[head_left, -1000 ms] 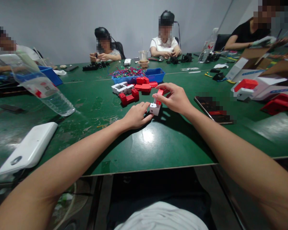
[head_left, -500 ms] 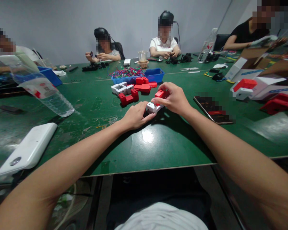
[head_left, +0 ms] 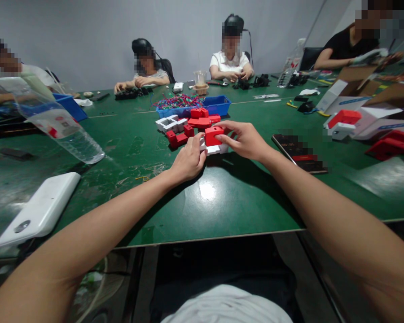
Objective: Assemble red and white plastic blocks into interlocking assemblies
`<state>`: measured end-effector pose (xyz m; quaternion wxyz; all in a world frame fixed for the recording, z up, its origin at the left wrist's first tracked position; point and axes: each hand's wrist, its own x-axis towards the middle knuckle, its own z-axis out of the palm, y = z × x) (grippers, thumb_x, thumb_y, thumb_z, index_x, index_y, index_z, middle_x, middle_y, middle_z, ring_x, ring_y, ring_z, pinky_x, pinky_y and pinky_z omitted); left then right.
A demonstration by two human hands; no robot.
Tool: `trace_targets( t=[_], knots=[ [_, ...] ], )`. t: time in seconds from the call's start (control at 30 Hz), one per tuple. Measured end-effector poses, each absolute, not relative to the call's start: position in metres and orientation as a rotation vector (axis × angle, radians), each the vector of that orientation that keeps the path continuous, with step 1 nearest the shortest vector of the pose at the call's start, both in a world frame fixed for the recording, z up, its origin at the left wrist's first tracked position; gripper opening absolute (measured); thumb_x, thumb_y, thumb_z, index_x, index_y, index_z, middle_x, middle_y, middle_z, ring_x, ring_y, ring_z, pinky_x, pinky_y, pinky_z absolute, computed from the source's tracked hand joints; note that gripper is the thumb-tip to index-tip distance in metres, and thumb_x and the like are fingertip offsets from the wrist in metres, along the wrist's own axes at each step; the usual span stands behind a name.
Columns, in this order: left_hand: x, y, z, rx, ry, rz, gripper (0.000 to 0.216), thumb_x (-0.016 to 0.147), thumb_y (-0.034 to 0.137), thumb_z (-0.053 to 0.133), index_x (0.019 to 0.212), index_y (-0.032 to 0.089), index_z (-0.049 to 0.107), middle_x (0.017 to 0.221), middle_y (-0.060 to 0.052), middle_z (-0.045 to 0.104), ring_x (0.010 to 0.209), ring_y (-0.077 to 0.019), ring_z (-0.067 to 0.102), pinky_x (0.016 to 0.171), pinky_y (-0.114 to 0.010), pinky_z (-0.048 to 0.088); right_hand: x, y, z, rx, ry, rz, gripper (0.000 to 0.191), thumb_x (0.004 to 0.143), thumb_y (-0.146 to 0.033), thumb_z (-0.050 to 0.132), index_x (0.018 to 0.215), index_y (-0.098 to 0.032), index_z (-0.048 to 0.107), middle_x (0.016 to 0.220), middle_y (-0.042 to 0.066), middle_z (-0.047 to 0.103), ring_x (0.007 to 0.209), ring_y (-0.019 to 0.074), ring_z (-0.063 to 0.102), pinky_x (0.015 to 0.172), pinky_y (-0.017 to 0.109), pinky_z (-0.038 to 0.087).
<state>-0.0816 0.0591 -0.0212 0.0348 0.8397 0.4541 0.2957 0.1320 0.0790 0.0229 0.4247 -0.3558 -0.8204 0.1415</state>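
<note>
My left hand (head_left: 189,160) grips the left end of a white plastic bracket (head_left: 215,149) just above the green table. A red plastic block (head_left: 214,136) sits within the bracket, and my right hand (head_left: 241,138) pinches it at its right side. Part of the bracket's left end is hidden behind my left fingers. Beyond my hands lie a U-shaped red bracket (head_left: 180,137), a white frame piece (head_left: 170,123) and some more red blocks (head_left: 204,119), close together.
A blue bin (head_left: 217,106) holding colourful wires stands behind the parts. A phone (head_left: 298,154) lies to the right, near open cardboard boxes (head_left: 348,96). To the left are a clear bottle (head_left: 65,128) and a white power bank (head_left: 42,206). Other people sit across the table.
The white bracket has turned in my hands, and the red block has shifted left into its middle. A person across the table has lowered their hands to the tabletop.
</note>
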Motion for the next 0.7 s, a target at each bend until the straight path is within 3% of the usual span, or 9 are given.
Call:
trace_targets(
  t=[0.23, 0.47, 0.7],
  knots=[
    [-0.082, 0.056, -0.016, 2.593, 1.394, 0.862, 0.044, 0.095, 0.028, 0.044, 0.137, 0.013, 0.038, 0.130, -0.017, 0.046, 0.123, -0.0284, 0.051, 0.104, -0.047, 0.047, 0.137, 0.081, 0.026, -0.863, -2.125, 0.458, 0.030, 0.088, -0.037, 0.065, 0.109, -0.019, 0.077, 0.109, 0.008, 0.076, 0.093, 0.0242, 0.070, 0.083, 0.035, 0.053],
    [-0.080, 0.052, -0.008, 2.587, 1.392, 0.790, 0.047, 0.095, 0.030, 0.046, 0.137, 0.009, 0.040, 0.130, -0.018, 0.049, 0.123, -0.0290, 0.051, 0.106, -0.047, 0.046, 0.136, 0.085, 0.025, -0.883, -2.050, 0.571, 0.031, 0.086, -0.042, 0.066, 0.097, -0.014, 0.076, 0.095, 0.009, 0.076, 0.085, 0.0214, 0.068, 0.074, 0.031, 0.051],
    [-0.080, 0.055, -0.012, 2.612, 1.379, 0.837, 0.041, 0.097, 0.027, 0.042, 0.134, 0.008, 0.042, 0.129, -0.019, 0.052, 0.120, -0.0283, 0.053, 0.106, -0.045, 0.046, 0.132, 0.085, 0.024, -0.858, -1.845, 0.634, 0.036, 0.083, -0.047, 0.068, 0.097, -0.014, 0.072, 0.096, 0.010, 0.074, 0.082, 0.0197, 0.066, 0.068, 0.029, 0.051]
  ],
)
